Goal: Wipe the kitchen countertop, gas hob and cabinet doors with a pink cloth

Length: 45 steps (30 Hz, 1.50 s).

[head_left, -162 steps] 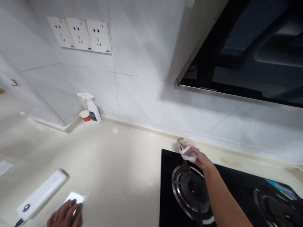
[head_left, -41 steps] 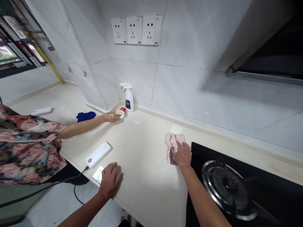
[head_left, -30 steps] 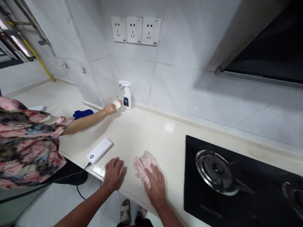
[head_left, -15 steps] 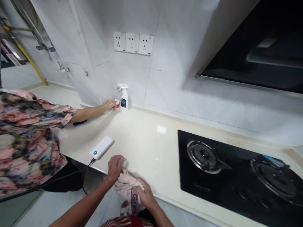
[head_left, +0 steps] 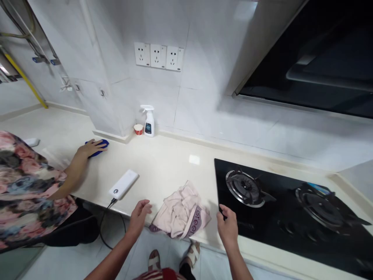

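A crumpled pale pink towel (head_left: 177,210) with a purple lettered border lies on the counter's front edge, a corner drooping slightly over it. To its left hovers my left hand (head_left: 139,216), fingers apart and nothing in them. On the other side, my right hand (head_left: 227,225) is also empty, fingers loosely curled and apart, close to the left edge of the gas stove (head_left: 233,217). Neither hand touches the towel. A white power bank (head_left: 124,184) with a black cable plugged in lies beyond my left hand.
A co-worker's hand (head_left: 90,147) presses a blue cloth (head_left: 100,147) on the counter at left. Against the wall stand a white spray bottle (head_left: 149,123) and a red-and-white cup (head_left: 138,129). A dark range hood (head_left: 309,66) overhangs the stove.
My hands have let go of the towel and moved apart; it now lies on the counter. The co-worker's hand has left the cup and moved left onto the blue cloth.
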Each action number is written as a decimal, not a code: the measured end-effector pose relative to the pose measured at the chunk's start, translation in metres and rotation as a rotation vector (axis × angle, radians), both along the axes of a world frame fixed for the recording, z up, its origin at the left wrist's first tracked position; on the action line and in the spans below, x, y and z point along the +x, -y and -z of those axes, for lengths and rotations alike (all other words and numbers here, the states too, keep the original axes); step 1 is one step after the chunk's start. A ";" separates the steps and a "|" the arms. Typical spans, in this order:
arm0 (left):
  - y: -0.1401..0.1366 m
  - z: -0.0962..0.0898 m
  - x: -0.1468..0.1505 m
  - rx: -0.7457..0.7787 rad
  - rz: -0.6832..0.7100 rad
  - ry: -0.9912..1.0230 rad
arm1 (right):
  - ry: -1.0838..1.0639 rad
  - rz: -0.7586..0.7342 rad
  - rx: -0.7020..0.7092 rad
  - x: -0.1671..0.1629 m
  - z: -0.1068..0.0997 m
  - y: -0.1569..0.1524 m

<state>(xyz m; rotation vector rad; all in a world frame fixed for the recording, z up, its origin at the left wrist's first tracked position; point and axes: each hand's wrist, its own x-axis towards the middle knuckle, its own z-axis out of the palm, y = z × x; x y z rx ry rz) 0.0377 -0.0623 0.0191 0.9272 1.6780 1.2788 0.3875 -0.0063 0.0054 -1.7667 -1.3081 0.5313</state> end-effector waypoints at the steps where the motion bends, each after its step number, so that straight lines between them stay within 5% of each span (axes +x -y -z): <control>1: 0.002 0.002 0.002 0.003 0.003 -0.011 | 0.088 -0.045 0.045 -0.003 0.001 0.001; 5: 0.005 0.010 0.018 0.026 0.073 -0.076 | 0.353 -0.320 0.119 -0.061 -0.001 0.003; 10: -0.005 0.011 0.043 0.104 0.232 -0.224 | 0.468 -0.397 0.042 -0.106 0.012 -0.002; 15: -0.023 0.017 0.051 0.145 0.291 -0.395 | 0.159 -0.463 0.119 -0.067 0.014 0.009; 19: -0.041 0.023 0.053 0.106 0.344 -0.504 | -0.043 -0.344 0.064 -0.027 0.001 0.035; 23: -0.067 0.022 0.060 0.050 0.406 -0.611 | -0.054 -0.226 -0.083 0.010 0.007 0.078; 29: -0.102 0.017 0.079 -0.058 0.513 -0.701 | -0.004 -0.279 -0.183 0.054 0.027 0.129; 34: -0.108 0.018 0.091 -0.135 0.634 -0.699 | 0.109 -0.089 -0.184 0.078 0.013 0.098; 40: -0.093 0.012 0.093 -0.104 0.684 -0.656 | 0.382 -0.230 -0.218 0.039 0.014 0.028; 45: -0.087 0.001 0.089 -0.059 0.749 -0.567 | 0.470 -0.286 -0.222 0.007 0.020 0.020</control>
